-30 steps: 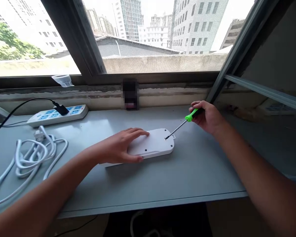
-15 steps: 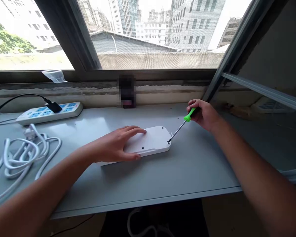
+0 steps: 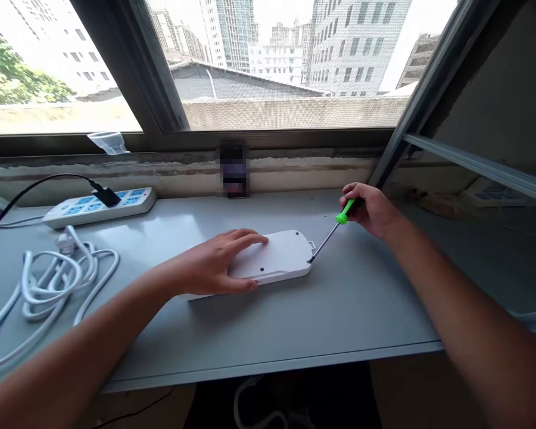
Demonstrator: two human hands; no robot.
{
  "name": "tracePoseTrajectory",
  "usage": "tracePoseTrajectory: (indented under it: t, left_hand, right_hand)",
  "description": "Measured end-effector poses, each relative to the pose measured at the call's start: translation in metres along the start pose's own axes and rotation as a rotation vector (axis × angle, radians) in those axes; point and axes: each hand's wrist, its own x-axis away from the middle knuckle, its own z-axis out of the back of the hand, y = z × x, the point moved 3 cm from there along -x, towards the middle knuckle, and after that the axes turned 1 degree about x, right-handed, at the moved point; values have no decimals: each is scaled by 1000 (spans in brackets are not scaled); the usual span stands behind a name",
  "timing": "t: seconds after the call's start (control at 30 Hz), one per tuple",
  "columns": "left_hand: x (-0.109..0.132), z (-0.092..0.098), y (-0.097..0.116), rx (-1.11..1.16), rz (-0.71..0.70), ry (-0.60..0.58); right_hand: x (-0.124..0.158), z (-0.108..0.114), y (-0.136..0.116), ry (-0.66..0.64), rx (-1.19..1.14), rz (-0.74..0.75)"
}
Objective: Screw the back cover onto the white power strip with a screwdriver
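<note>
A white plastic power strip casing (image 3: 274, 257) lies underside up on the grey desk, with small dark screw holes showing. My left hand (image 3: 221, 263) rests on top of it, fingers spread over its near half and hiding part of it. My right hand (image 3: 370, 208) grips a green-handled screwdriver (image 3: 335, 229) by the handle. The thin metal shaft slants down to the left, and its tip touches the casing's right end, at a corner beside a small tab.
Behind on the desk lies a white power strip (image 3: 99, 207) with a black plug. A coiled white cable (image 3: 56, 283) sits at the left. A blurred object (image 3: 233, 170) stands against the wall below the window, and a clear plastic cup (image 3: 108, 143) sits on the ledge.
The screwdriver tip has shifted toward the casing's right end, away from its earlier spot further inward. The view has moved slightly. My left hand stays on the casing.
</note>
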Motion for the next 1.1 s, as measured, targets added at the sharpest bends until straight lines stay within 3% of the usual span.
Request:
tracePoseTrajectory:
  t: [0.13,0.27,0.4,0.5,1.1]
  left_hand:
    - [0,1,4,4,-72,79]
    - [-2,-4,27,32,-174,145]
    - [-9,-21,61,31,-326,101]
    - [-16,-34,75,-33,-392,77]
    - [-28,-39,71,-71,-388,150]
  right_hand:
    - [1,0,-1,7,18,2]
    - [2,1,-1,4,32,4]
    - [0,2,0,-4,40,9]
    - [-2,2,1,-5,38,11]
    - [-2,6,-3,25,27,11]
